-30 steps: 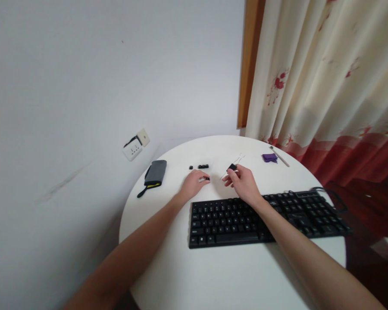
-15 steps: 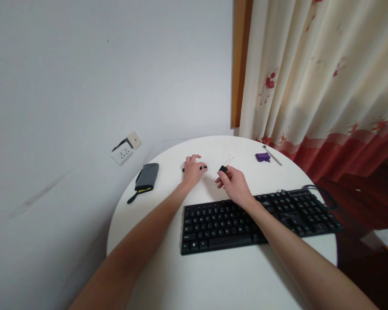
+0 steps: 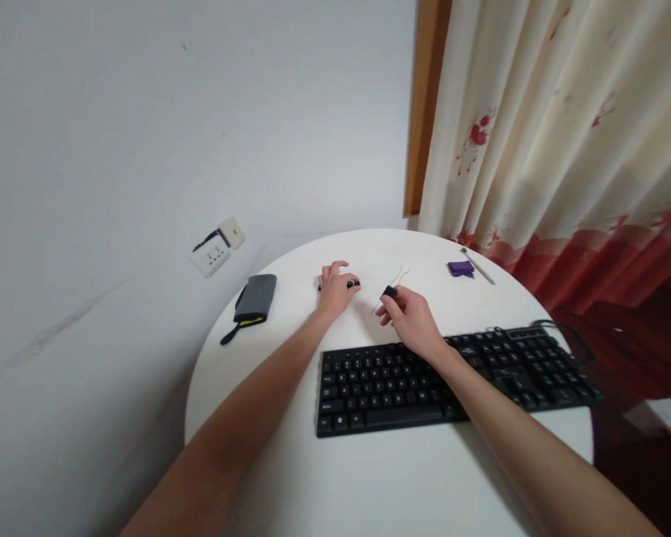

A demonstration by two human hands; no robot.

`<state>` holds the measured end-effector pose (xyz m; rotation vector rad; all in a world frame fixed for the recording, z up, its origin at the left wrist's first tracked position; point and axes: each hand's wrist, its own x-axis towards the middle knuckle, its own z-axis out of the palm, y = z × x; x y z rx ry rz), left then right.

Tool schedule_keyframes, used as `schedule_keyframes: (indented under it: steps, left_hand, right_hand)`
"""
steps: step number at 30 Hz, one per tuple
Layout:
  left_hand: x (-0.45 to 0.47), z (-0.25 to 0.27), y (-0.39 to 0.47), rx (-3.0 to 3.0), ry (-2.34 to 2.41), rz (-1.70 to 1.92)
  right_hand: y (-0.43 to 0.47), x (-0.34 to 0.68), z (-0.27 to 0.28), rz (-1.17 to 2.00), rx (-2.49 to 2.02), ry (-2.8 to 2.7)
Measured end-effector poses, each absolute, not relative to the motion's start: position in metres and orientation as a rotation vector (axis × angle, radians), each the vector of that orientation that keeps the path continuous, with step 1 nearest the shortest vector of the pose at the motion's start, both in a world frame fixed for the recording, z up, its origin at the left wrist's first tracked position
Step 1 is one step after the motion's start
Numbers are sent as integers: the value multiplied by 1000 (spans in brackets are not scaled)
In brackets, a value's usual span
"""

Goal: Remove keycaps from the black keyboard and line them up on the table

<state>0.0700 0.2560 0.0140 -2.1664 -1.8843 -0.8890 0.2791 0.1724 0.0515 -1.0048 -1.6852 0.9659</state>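
Over the far middle of the white round table (image 3: 291, 477), my left hand (image 3: 334, 289) reaches down with its fingers curved. Between them is a slim black object (image 3: 353, 283) with a silvery part. My palm hides most of it, and its kind is unclear. To the right, my right hand (image 3: 411, 317) pinches a small black clip (image 3: 390, 291) between thumb and fingers, slightly above the tabletop. It looks like a binder clip, with thin wire handles sticking out up and down. A black keyboard (image 3: 380, 395) lies below my right wrist and forearm.
A grey pouch (image 3: 256, 298) with a wrist strap lies at the table's left. Back right are a folded purple cloth (image 3: 461, 268) and a thin pale stick with a dark end (image 3: 479, 268). A wall with a socket (image 3: 211, 255) and a curtain (image 3: 514, 149) border the table.
The view has shifted slightly. Both hands keep nearly the same positions and grips, with the clip still in my right hand and the slim black object under my left.
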Motion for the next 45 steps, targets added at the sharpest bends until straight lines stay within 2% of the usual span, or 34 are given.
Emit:
schedule_keyframes:
  steps: [37, 41, 45]
  left_hand:
    - [63, 12, 254, -2140, -1942, -913]
    - [55, 23, 252, -2094, -1923, -1034]
    - [51, 57, 246, -1991, -1855, -1288]
  right_hand:
    - [173, 278, 47, 996, -963, -1701]
    - [175, 280, 49, 989, -969, -1684]
    - [177, 283, 52, 980, -978, -1640]
